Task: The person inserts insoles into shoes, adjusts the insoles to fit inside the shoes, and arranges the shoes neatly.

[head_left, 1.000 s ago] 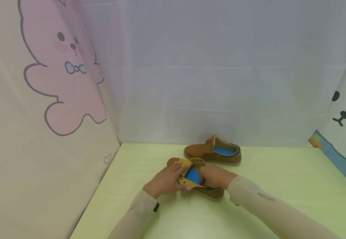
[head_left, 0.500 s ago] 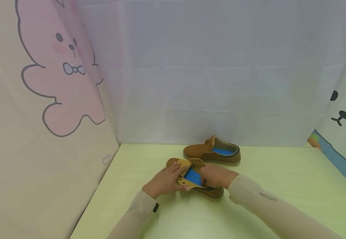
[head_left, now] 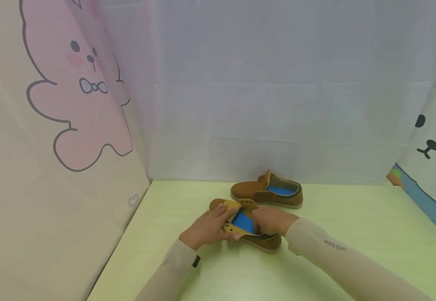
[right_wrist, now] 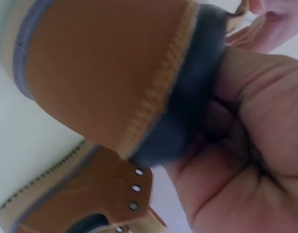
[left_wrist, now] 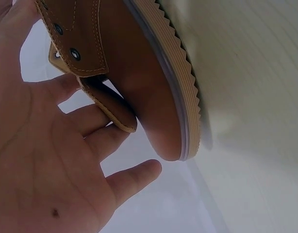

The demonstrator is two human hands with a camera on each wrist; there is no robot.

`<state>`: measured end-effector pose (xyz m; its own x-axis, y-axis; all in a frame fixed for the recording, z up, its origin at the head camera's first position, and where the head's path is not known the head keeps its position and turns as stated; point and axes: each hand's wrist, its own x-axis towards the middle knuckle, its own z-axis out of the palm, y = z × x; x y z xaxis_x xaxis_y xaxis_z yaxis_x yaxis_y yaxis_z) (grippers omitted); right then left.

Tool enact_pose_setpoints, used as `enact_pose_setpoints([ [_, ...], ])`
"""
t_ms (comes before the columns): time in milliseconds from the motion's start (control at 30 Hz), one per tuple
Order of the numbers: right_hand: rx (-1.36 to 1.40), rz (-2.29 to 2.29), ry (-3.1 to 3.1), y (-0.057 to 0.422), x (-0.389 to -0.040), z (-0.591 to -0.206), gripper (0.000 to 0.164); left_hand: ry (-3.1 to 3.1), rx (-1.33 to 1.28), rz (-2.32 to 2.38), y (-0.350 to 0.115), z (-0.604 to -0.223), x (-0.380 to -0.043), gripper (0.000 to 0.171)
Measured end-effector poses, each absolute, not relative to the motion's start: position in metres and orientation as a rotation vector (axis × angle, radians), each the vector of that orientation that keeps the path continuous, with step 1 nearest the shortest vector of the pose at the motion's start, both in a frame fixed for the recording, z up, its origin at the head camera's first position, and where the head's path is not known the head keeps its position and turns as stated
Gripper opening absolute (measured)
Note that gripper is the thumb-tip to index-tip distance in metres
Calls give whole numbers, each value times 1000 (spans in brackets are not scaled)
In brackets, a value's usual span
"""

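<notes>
A brown lace-up shoe [head_left: 261, 243], unlaced, lies with its toe to the far left on the pale green table. Its tan tongue [head_left: 233, 204] is folded back towards the toe, and a blue insole [head_left: 243, 223] shows inside. My left hand [head_left: 207, 229] lies over the tongue with fingers spread and fairly straight, its thumb on the near eyelet flap. In the left wrist view those fingers [left_wrist: 107, 141] touch the tongue from beyond. My right hand [head_left: 273, 220] reaches into the shoe's opening at the heel end, fingers bent; their tips are hidden inside.
Behind it, close to the back curtain [head_left: 278, 104], stands the matching brown shoe [head_left: 245, 190], with a blue insole as well. Cloth walls with cartoon animals [head_left: 101, 113] border the left and right sides. The table [head_left: 353, 217] extends to both sides of the shoes.
Both hands keep their places on the shoe. My right hand and forearm shift only very slightly; the shoes stay where they were.
</notes>
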<state>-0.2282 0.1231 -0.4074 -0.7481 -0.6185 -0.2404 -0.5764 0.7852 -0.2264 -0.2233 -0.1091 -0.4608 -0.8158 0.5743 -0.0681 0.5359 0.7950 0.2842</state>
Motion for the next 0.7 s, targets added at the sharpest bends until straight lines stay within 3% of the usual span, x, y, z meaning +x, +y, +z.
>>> enact_pose_setpoints([
  [433, -854, -37, 2678, 118, -227, -403, 27, 2834, 868, 365, -109, -462, -221, 84],
  [700, -954, 233, 2677, 112, -228, -408, 31, 2843, 877, 353, -110, -460, -221, 83],
])
